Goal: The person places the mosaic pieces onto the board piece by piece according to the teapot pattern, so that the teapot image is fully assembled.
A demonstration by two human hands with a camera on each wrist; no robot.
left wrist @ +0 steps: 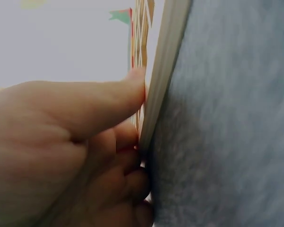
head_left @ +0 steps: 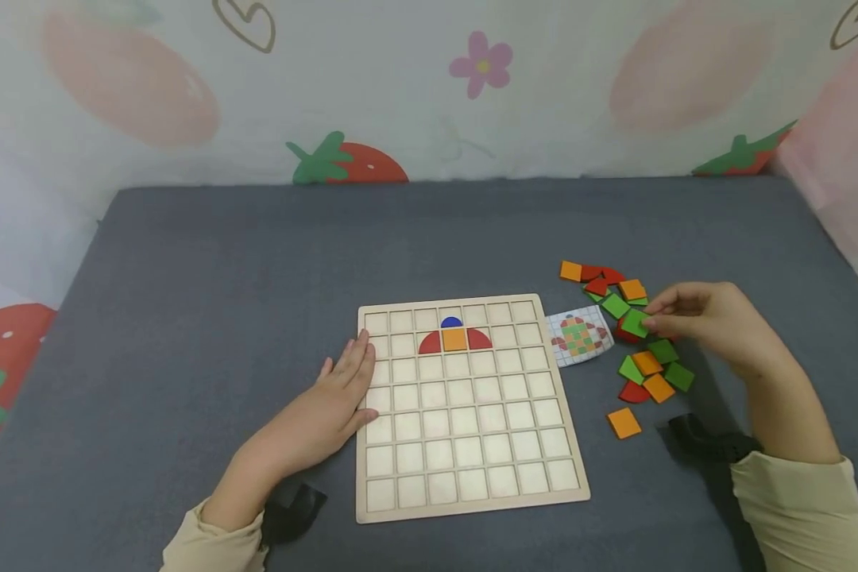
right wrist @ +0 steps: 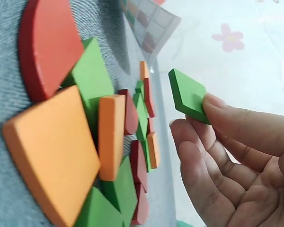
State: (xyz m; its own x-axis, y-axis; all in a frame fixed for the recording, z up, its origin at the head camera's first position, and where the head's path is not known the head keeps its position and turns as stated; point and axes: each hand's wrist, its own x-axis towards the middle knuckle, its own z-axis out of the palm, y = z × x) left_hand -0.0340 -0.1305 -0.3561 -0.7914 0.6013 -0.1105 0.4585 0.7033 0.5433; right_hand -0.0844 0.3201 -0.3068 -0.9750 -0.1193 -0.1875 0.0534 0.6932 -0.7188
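Observation:
Between thumb and fingers, my right hand [head_left: 718, 326] pinches a green square tile [right wrist: 189, 96], held above the loose pieces in the right wrist view. My left hand [head_left: 332, 401] rests along the left edge of the wooden grid board [head_left: 472, 508], its fingers straight and touching the frame; the thumb lies against the board's edge in the left wrist view. Near the top of the board, an orange square [head_left: 454, 340] lies between two red quarter-round pieces [head_left: 480, 339], with a blue half-round [head_left: 451, 322] above it.
Loose green, orange and red pieces [head_left: 658, 388] lie in a heap right of the board, one orange square [head_left: 624, 423] nearest the front. A printed pattern card [head_left: 579, 337] lies against the board's right edge. A patterned curtain [head_left: 543, 95] hangs behind the table.

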